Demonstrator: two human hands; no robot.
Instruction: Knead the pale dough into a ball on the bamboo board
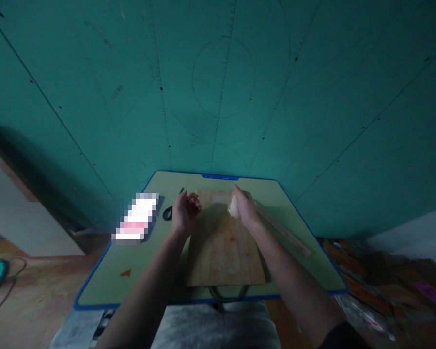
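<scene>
My right hand [246, 207] is wrapped round a pale, off-white lump of dough [234, 207], which bulges out on the thumb side. It is above the far right part of a wooden board [225, 252]. Over the board's far left edge, my left hand [186, 211] has its fingers loosely curled and apart, with nothing visible in it. Just left of that hand lie scissors [167, 213] with black handles, partly hidden behind it.
The board lies on a pale table [152, 286] with a blue rim. A bright blurred-out screen [138, 218] is at the left. A long wooden strip [285, 231] lies right of the board, and a small orange triangle [126, 273] near front left. A green wall [218, 97] stands behind.
</scene>
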